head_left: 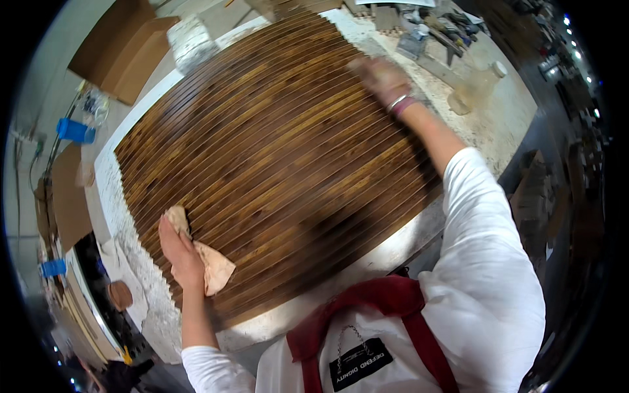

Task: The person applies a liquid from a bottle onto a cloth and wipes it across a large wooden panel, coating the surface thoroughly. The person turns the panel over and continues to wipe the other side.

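Observation:
A wide panel of dark brown, streaked wooden slats (262,150) lies flat in front of me, its slat ends making a stepped edge. Near its left edge, my left hand (180,252) presses a peach-coloured cloth (216,267) against the slats, the cloth bunched under the palm and sticking out on both sides. My right hand (383,82) reaches to the panel's far right edge and seems to lie on the slats. Motion blurs its fingers, so I cannot make out whether they hold anything. A bracelet and a pinkish band circle that wrist.
The panel rests on a paint-spotted white table (426,226). At the far right are a cloudy clear jar (468,92) and a cluster of tools (452,33). An open cardboard box (124,52), a white wrapped block (191,42) and a blue cup (75,131) stand at the far left.

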### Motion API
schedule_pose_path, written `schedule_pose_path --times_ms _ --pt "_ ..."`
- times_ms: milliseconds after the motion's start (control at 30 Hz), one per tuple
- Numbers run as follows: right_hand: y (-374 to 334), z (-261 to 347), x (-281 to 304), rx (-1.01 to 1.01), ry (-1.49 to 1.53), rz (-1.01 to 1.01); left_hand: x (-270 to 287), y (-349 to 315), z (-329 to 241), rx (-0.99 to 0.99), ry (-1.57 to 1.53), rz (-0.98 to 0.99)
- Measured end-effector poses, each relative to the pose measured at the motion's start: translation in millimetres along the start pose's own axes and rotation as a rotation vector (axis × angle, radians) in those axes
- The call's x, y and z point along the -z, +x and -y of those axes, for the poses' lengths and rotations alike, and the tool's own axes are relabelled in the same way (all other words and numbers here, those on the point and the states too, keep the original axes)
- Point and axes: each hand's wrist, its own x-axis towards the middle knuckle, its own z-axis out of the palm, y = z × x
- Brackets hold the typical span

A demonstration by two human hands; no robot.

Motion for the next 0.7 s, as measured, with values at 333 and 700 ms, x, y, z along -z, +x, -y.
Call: schedule_pose_path --times_ms 333,700 --pt "-42.4 317.3 -19.5 0.838 0.321 0.315 -5.7 3.8 1.0 0.006 0.044 -0.028" --pt "13.6 334.1 -42.0 0.687 0.203 0.222 -4.5 -0.3 -1.7 0.052 0.035 -0.048"
